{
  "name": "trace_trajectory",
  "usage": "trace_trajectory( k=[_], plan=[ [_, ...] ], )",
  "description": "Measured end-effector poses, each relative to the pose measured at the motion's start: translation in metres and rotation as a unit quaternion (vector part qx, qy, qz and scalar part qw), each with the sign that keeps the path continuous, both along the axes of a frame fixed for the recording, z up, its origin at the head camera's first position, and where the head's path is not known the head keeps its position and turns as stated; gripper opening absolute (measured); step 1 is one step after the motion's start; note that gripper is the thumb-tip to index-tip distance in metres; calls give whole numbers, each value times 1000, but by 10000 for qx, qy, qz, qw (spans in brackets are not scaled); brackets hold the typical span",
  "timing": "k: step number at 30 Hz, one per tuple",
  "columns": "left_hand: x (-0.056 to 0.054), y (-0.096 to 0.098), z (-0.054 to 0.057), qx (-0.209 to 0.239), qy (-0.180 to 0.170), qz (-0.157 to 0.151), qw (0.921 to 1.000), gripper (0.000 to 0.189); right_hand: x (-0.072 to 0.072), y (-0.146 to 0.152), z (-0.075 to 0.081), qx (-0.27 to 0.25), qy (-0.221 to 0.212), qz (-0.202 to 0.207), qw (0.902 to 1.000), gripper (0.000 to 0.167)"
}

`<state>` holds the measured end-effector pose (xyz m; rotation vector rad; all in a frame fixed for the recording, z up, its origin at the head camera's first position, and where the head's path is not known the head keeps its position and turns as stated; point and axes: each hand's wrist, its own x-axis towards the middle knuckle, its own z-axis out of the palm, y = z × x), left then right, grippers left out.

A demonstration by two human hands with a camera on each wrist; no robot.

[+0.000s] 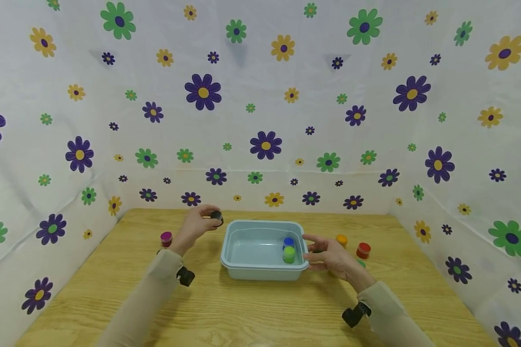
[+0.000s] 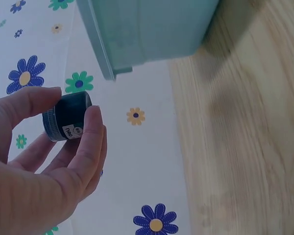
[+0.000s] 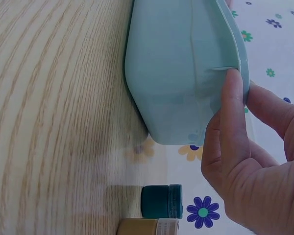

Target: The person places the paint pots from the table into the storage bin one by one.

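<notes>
The left hand [image 1: 195, 225] was left of centre in the head view, its fingers [image 2: 91, 139] pinching a dark jar [image 2: 71, 113] with a small white label; the jar was held up and apart from the pale blue tub [image 1: 267, 274], near the tub's upper left corner. The right hand [image 1: 332, 258] was right of centre, its fingers [image 3: 232, 110] gripping the tub's right rim. The tub stood on the wooden bench [image 1: 260, 313] at the lower centre of the frame, with a blue jar [image 1: 288, 242] and a lime green jar [image 1: 289, 255] close together at its right end. A magenta jar [image 1: 167, 238] stood beside the left wrist. An orange jar [image 1: 341, 240] and a red jar [image 1: 363, 250] stood beyond the right hand, and a green jar [image 1: 361, 263] was partly hidden by the right wrist. At the bottom of the right wrist view, a teal jar [image 3: 159, 201] showed next to a gold-brown jar [image 3: 141, 226]. White cloth with printed flowers [image 1: 203, 92] filled the upper frame.
</notes>
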<state>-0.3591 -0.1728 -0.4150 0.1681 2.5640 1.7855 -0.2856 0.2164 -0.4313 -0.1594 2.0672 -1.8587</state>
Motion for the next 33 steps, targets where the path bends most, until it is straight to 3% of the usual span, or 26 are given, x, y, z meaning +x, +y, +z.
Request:
trace_trajectory(
  k=[8, 25, 33],
  plan=[
    [3, 24, 5, -59, 78, -64, 9999, 44, -1, -1, 0, 25, -18, -36, 10000, 68],
    [14, 74, 6, -327, 112, -362, 9987, 46, -3, -2, 1, 43, -76, -156, 9998, 68],
    [16, 93, -4, -361, 111, -826, 9959, 41, -2, -2, 0, 70, -77, -133, 9999, 68]
  ],
)
